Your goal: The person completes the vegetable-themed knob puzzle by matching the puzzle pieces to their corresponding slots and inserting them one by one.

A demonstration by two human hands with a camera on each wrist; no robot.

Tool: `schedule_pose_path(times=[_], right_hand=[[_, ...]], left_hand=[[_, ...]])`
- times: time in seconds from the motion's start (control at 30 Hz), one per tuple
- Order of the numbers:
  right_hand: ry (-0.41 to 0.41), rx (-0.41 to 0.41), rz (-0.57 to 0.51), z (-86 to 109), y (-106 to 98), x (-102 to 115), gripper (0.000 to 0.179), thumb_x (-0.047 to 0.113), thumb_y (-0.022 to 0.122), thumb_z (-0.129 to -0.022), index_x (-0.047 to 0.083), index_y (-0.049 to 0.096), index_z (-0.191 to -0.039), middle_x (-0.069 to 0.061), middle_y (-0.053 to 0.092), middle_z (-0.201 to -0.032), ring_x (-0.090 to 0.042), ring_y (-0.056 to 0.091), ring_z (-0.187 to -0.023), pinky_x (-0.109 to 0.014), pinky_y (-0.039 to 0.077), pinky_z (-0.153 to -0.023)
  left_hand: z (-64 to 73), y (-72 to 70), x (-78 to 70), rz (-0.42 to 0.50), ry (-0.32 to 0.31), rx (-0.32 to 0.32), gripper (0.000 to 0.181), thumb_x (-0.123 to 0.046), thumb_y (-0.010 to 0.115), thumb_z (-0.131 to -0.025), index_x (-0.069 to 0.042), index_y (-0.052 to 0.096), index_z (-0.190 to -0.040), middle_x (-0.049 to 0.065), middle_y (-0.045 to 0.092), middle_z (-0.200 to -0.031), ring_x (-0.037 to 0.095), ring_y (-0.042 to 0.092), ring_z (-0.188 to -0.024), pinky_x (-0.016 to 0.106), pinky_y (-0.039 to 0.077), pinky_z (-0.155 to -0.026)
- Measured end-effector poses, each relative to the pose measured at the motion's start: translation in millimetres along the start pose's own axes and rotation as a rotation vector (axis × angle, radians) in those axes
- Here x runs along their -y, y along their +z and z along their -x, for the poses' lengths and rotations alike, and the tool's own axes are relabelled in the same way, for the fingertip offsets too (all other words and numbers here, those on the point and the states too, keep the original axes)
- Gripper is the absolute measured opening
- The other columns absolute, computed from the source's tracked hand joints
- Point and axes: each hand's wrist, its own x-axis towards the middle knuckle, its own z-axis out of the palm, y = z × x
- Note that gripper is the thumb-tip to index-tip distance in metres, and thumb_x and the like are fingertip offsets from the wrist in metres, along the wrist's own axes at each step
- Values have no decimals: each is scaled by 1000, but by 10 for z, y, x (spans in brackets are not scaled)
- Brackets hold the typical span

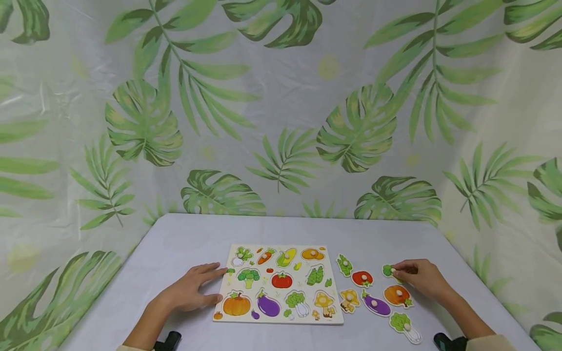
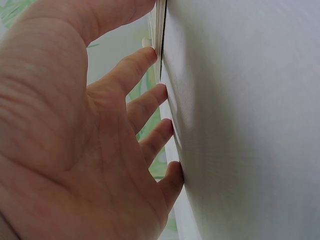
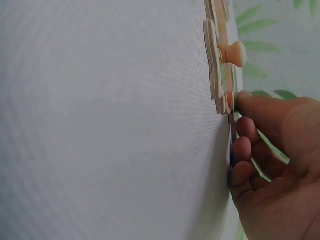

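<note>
A wooden vegetable puzzle board (image 1: pixel 246 320) lies flat on the white table. My left hand (image 1: pixel 190 290) rests at its left side, fingers spread, with the thumb and index finger touching the edge; in the left wrist view the other fingertips (image 2: pixel 171 127) meet the table. To the right of the board, my right hand (image 1: pixel 423 279) pinches the broccoli puzzle piece (image 1: pixel 387 270), partly hidden under the fingers. Just below that hand lies the pumpkin piece (image 1: pixel 397 295). A round peg knob (image 3: pixel 236 54) stands up from a nearby piece in the right wrist view.
Between board and right hand lie loose pieces: peas (image 1: pixel 344 265), tomato (image 1: pixel 362 278), mushroom (image 1: pixel 349 300) and eggplant (image 1: pixel 376 304). A bok choy piece (image 1: pixel 405 327) sits nearest me. Knobbed pieces, including a corn (image 1: pixel 287 258), fill the board's top row. A leaf-patterned curtain (image 1: pixel 281 112) hangs behind.
</note>
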Motion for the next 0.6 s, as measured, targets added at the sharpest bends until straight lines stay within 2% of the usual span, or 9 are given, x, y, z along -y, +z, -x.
schedule_pose_path(times=[0.6], right_hand=[[-41,-51,29,5,-1,110,33,33,74,-96,5,77,-114,-1,73,-93,-15,52,-79,-22,44,-59]], left_hand=[[9,-15,-11,-3,8,-7,72,-49,72,-87,-21,54,-151,14,42,-162,47,32,-150,76,28,-115]])
